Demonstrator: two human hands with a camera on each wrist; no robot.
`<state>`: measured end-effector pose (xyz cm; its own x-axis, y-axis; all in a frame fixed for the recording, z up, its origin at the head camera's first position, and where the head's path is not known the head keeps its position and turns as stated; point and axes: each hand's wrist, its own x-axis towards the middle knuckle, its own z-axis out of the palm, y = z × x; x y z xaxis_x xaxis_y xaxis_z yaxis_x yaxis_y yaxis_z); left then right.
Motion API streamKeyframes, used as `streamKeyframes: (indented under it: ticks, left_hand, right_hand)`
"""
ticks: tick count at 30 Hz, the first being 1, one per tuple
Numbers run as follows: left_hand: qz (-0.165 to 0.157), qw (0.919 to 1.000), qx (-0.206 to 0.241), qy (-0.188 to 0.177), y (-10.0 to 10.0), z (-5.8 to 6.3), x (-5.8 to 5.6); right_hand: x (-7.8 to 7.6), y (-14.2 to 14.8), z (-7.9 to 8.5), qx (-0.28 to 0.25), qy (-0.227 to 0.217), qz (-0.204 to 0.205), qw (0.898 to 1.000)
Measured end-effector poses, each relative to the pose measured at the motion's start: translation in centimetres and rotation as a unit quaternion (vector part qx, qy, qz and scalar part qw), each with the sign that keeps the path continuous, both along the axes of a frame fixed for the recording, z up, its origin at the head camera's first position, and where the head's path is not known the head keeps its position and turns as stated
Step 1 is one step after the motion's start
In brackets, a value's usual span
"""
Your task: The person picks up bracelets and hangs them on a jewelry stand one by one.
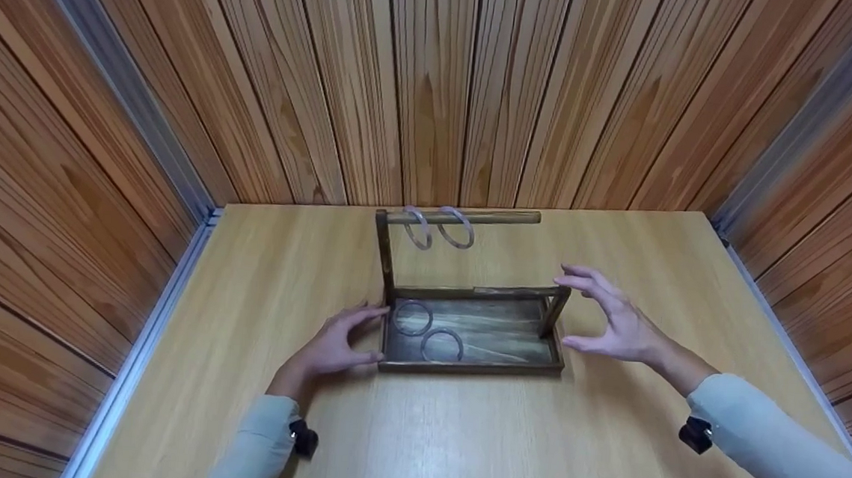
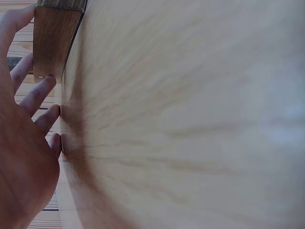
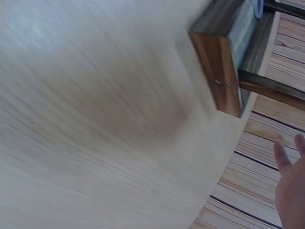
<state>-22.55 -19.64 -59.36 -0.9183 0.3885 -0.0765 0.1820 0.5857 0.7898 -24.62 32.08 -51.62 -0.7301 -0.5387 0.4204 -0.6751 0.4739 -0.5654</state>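
A dark wooden jewelry stand (image 1: pixel 473 368) with a tray base sits on the table. Two pale purple bangles (image 1: pixel 458 228) hang from its upper bar (image 1: pixel 502 218), which rises on a tall left post (image 1: pixel 386 255). Inside the tray lie two more bangles (image 1: pixel 443 331), towards its left end. My left hand (image 1: pixel 332 341) touches the tray's left end (image 2: pixel 55 38), thumb at the near corner and fingers spread further back. At the other side, my right hand (image 1: pixel 618 327) is held beside the shorter right post (image 1: pixel 554 314), thumb and fingers wide apart and nothing gripped.
The stand rests on a light wood table (image 1: pixel 457 444). Wood-plank walls (image 1: pixel 437 82) rise behind and on both sides, with metal rails (image 1: pixel 156 340) along the table's side edges. A small black device (image 1: pixel 696 435) is worn at each sleeve cuff.
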Motion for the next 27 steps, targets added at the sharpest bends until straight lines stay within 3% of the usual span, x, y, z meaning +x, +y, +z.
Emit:
streamKeyframes:
  ticks: [8,17,27]
  left_hand:
    - [-0.004,1.0,0.003,0.006,0.1,-0.1,0.0]
    - [-0.013,0.9998,0.002,0.014,0.2,0.2,-0.1]
    - [-0.008,0.9999,0.002,0.007,0.1,0.1,0.0]
  right_hand:
    - [0.9,0.1,-1.7,0.005,0.021,0.01,1.0]
    - [1.3,0.7,-3.0,0.076,0.031,0.02,0.996]
    - [0.9,1.2,-3.2,0.131,-0.108,0.022,0.985]
